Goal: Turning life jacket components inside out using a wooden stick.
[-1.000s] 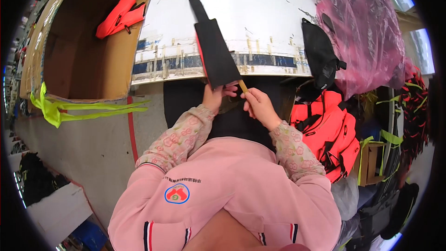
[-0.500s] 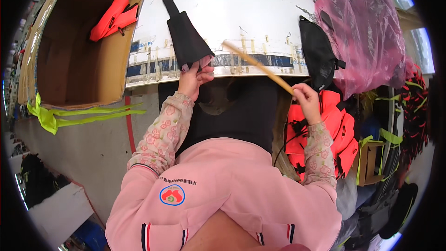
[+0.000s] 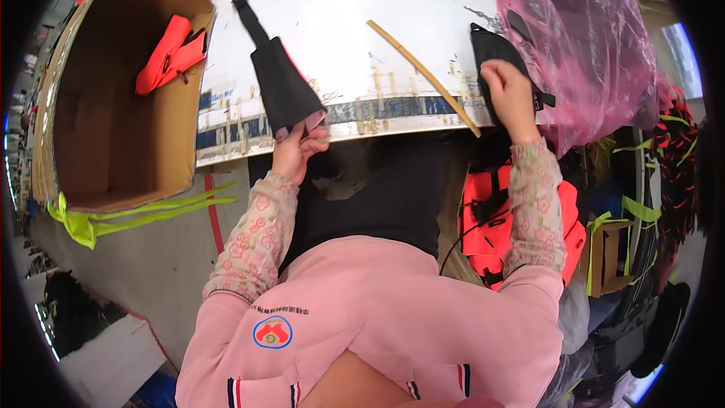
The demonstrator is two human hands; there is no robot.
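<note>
Head view: we see the left hand [image 3: 298,153] pinching a black tapered fabric sleeve [image 3: 283,87] at its wide mouth, over the near edge of the white worktable [image 3: 325,23], toward its left side. The right hand [image 3: 510,94], well apart from the left, is loosely curled over a black zip pouch [image 3: 492,47] by the table's right edge; we cannot tell whether it grips the pouch. A bamboo stick [image 3: 423,72] lies free between the hands, its lower end at the near edge. We judge the work on the sleeve to be partway: the buckled strap [image 3: 253,21] looks attached at the narrow end, and the stick is out of the sleeve, but the mouth gapes on a pinkish inside, so that end seems unfinished.
</note>
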